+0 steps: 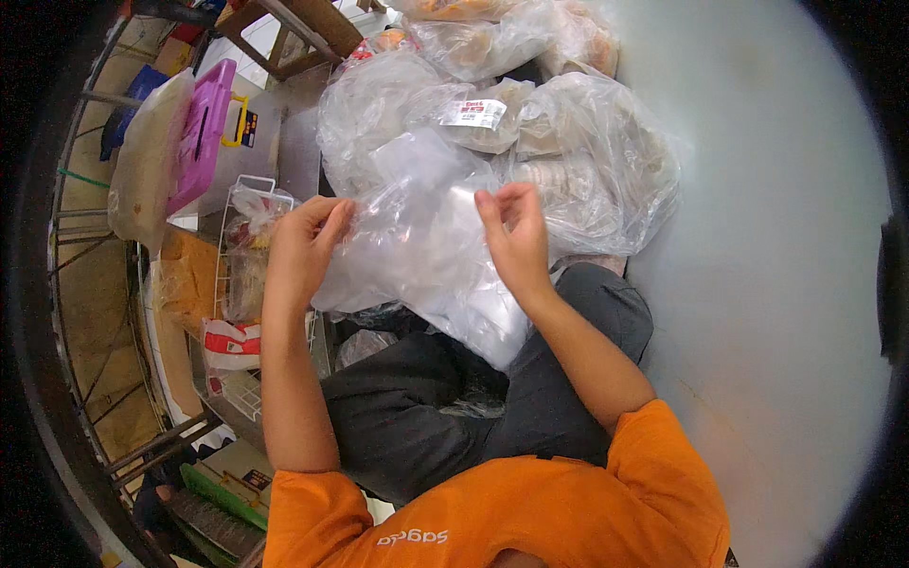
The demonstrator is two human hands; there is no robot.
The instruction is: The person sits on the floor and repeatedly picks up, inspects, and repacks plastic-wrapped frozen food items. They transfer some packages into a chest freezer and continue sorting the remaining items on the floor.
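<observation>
A sheet-like clear plastic bag is spread in front of me, its lower corner draping over my dark trousers. Its left edge is pinched between the thumb and fingers of my left hand. At the bag's right side is my right hand, thumb raised and fingers curled; whether the film is caught between them I cannot tell. Just beyond lies a heap of filled clear plastic bags, with a printed white label on one of them.
A pale, smooth panel rises along my right. On the left are a white wire rack with bagged goods, a plastic box with a purple lid, and a metal frame. A wooden stool stands at the back.
</observation>
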